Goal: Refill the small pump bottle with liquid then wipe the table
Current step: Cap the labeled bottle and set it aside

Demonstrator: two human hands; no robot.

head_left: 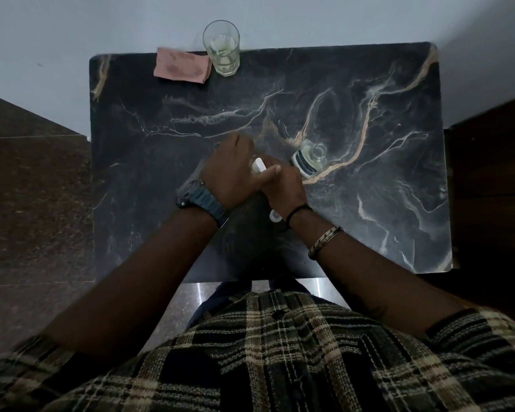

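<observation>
The small clear pump bottle stands open-necked, without its pump, right of the table's middle. Just left of it my two hands meet. My right hand is closed around a white pump piece, whose upper end shows between the hands; a white rounded end pokes out below that wrist. My left hand, with a watch on its wrist, grips the piece's upper end from the left. A glass partly filled with pale liquid stands at the far edge. A pink cloth lies flat beside it.
The black marble table has white and tan veins, and a pale wall runs behind its far edge. Dark wooden furniture stands close on the right. Brown stone floor lies on the left.
</observation>
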